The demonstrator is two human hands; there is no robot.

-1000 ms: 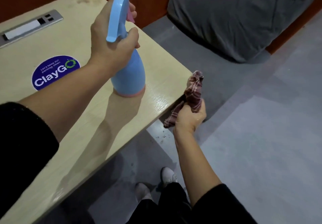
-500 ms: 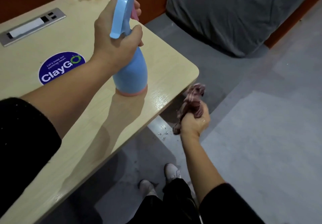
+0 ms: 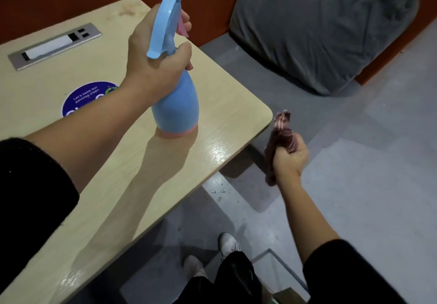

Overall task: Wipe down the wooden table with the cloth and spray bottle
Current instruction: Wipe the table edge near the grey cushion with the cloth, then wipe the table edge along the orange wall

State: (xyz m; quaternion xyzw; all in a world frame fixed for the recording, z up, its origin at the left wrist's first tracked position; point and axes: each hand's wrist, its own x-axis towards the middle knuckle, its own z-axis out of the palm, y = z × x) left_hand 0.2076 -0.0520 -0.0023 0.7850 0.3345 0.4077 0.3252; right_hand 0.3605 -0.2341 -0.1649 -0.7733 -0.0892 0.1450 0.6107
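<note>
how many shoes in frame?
2. One white shoe on the grey floor near the bottom centre, and a second shoe just left of it, partly covered by the dark trouser leg.

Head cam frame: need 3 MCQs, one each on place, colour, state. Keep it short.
1. Where is the cloth?
A. spread flat on the table
B. bunched in the right hand, off the table's edge, over the floor
C. draped on the cushion

2. What colour is the spray bottle's body?
A. light blue
B. green
C. white

3. What state is the spray bottle in?
A. lying on its side, untouched
B. hanging from the table edge
C. upright, gripped at the neck by the left hand

Key:
1 B: the right hand is fisted round the cloth beyond the table corner.
2 A: the body is light blue, with pink trim at base and nozzle.
3 C: the left hand wraps the neck, the base at the tabletop.
</note>
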